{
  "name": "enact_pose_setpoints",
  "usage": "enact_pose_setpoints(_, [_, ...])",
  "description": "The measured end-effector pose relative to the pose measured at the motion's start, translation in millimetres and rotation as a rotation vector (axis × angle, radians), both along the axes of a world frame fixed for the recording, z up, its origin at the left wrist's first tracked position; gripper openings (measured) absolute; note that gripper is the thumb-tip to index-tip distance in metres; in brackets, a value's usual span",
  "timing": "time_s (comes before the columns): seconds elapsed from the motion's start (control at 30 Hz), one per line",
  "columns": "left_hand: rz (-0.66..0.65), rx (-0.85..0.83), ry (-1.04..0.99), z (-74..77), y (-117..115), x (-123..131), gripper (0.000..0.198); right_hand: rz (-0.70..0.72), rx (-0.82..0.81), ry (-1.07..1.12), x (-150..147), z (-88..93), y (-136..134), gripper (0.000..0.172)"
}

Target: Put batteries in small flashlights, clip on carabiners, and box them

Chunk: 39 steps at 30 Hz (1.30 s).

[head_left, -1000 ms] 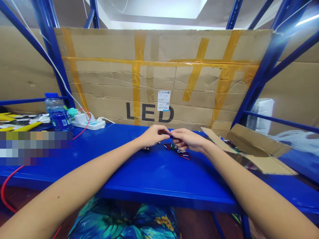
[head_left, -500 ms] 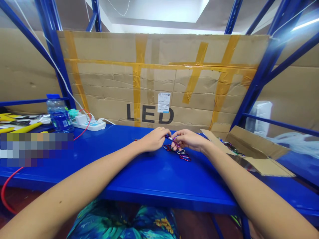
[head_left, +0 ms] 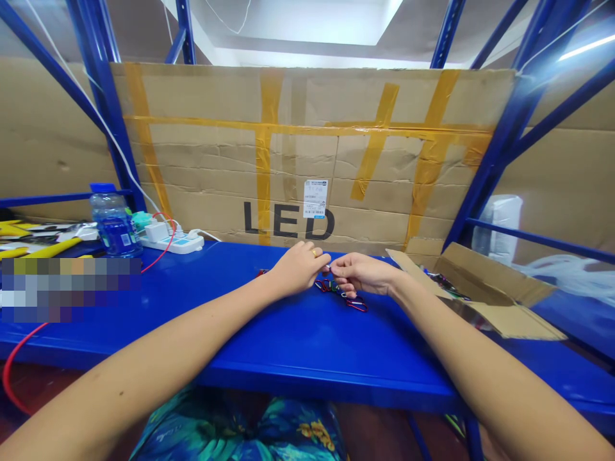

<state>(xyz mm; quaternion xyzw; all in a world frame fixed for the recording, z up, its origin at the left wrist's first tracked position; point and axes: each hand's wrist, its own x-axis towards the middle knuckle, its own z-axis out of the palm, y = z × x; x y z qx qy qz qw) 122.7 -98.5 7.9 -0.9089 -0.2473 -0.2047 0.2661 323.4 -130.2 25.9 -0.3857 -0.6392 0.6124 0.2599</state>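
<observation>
My left hand and my right hand meet over the middle of the blue table. Their fingertips pinch a small carabiner between them, mostly covered by the fingers. Just below on the tabletop lies a loose group of carabiners; a red carabiner is the nearest, and a dark red carabiner sits at the left of the group. Some of the group is hidden behind my right fingers. Left of my left wrist, a small red item shows only in part.
An open cardboard box with more small items stands on the right. At the left are a water bottle, a white power strip and a red cable. A large cardboard sheet marked LED closes off the back.
My hands have drawn closer together around the carabiner, which was showing purple and silver and is now mostly covered. My right fingers have curled in more.
</observation>
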Motion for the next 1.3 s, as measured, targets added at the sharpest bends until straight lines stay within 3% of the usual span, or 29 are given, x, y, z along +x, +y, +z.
enact_pose_setpoints(0.13, [0.023,-0.064,0.065,-2.9,-3.5,0.6,0.023,-0.015,0.208,-0.189,-1.7,-3.8,1.7,0.035])
enact_pose_setpoints(0.33, [0.086,-0.261,-0.045,-2.2,-5.5,-2.1,0.026,-0.118,0.552,-0.377,-8.6,-7.5,2.8,0.022])
enact_pose_setpoints(0.53, [-0.013,-0.347,-0.089,2.2,-4.7,-6.6,0.033,-0.128,0.733,-0.472,-11.5,-7.7,2.0,0.021])
enact_pose_setpoints(0.8, [-0.012,-0.355,-0.124,7.6,-1.7,-10.5,0.025,-0.158,0.766,-0.504,-4.4,-5.0,7.4,0.022])
enact_pose_setpoints(1.03, [0.109,-0.273,-0.195,21.0,8.7,-13.8,0.018,-0.326,0.687,-0.53,6.3,-2.0,13.1,0.02])
enact_pose_setpoints(1.3, [0.138,-0.362,-0.238,29.8,36.1,-15.9,0.021,-0.451,0.662,-0.517,13.7,-17.7,23.6,0.026])
